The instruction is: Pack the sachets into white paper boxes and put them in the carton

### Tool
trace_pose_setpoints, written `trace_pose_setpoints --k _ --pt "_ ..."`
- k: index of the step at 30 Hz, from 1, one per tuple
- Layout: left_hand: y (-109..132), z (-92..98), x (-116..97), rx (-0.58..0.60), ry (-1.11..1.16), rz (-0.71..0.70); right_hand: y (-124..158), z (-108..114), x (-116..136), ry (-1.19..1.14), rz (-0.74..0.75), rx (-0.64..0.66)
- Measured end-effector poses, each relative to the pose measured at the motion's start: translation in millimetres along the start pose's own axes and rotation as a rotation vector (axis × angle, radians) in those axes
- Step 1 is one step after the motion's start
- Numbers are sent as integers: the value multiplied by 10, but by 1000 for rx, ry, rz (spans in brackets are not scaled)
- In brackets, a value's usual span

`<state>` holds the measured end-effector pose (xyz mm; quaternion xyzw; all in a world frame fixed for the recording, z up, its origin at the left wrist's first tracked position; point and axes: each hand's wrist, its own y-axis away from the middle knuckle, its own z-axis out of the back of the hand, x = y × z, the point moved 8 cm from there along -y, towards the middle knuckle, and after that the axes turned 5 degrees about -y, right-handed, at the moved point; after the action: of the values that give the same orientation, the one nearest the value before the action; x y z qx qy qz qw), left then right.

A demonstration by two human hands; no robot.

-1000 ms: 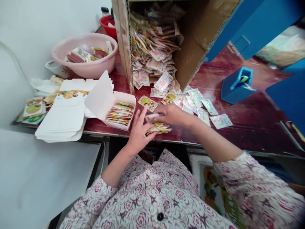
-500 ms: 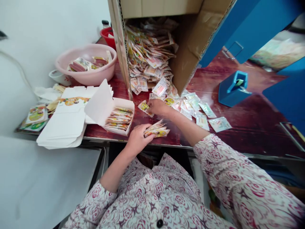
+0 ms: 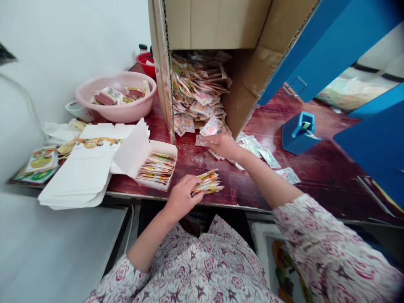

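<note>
My left hand point(image 3: 182, 194) is closed on a small fanned stack of printed sachets point(image 3: 207, 182) at the table's front edge. My right hand point(image 3: 222, 145) reaches forward to the loose sachets spilling from the tipped cardboard carton point(image 3: 217, 29), its fingers pinching one sachet point(image 3: 200, 140) at the carton's mouth. An open white box point(image 3: 156, 165) partly filled with stacked sachets sits just left of my left hand.
A pile of flat white box blanks point(image 3: 82, 168) lies at the left. A pink basin point(image 3: 117, 97) with sachets stands behind it, beside a red bowl point(image 3: 145, 62). More sachets point(image 3: 269, 157) lie right of the carton. A blue tape dispenser point(image 3: 299, 131) stands on the dark red table point(image 3: 318, 168).
My right hand left the stack in my left hand and moved forward to the carton's mouth, picking at loose sachets. My left hand closed on the stack and stayed near the front edge.
</note>
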<state>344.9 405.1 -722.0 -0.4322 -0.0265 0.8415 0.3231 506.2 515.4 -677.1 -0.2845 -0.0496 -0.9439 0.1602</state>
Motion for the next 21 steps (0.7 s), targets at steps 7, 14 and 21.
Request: trace_pose_setpoints --k 7,14,21 --pt "5 6 42 -23 -80 100 -600 125 -250 780 20 -103" --pt "-13 -17 14 14 -82 74 -522 302 -260 580 -220 -4" --pt "-32 -2 -7 36 -51 83 -478 -36 -395 562 -430 197"
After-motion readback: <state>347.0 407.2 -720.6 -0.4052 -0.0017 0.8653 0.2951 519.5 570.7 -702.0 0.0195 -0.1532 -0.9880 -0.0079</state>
